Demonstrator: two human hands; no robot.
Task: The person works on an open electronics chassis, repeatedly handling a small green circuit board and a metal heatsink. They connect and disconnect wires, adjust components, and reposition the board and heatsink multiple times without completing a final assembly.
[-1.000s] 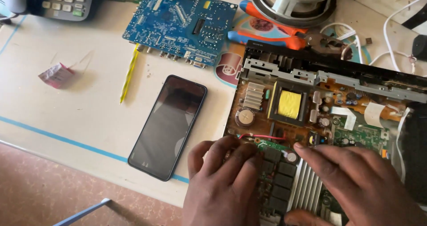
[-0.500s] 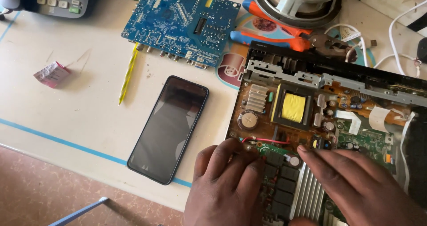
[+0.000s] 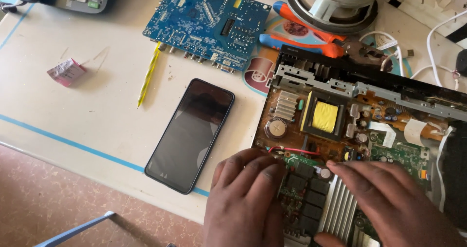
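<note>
Both hands are staying spread on the opened device, barely shifted from a moment ago.

The left hand [image 3: 245, 198] is lying flat, fingers released, over the green board's black components; the right hand [image 3: 389, 203] is resting open across the ribbed heat sink [image 3: 338, 210], its thumb tucked underneath. Wrists are cut off. The opened chassis [image 3: 360, 130] is sitting at the table's [image 3: 97, 106] near right edge, beside a dark phone [image 3: 190, 134].

- The opened electronic unit [image 3: 369, 125] lies flat at the desk's [image 3: 97, 111] right side, its near end reaching the front edge, cover off, black frame along the far side.
- Inside sit a brown board with a yellow transformer [image 3: 324, 116], a green board, and a ribbed silver heatsink [image 3: 340, 208] beside black relays.
</note>
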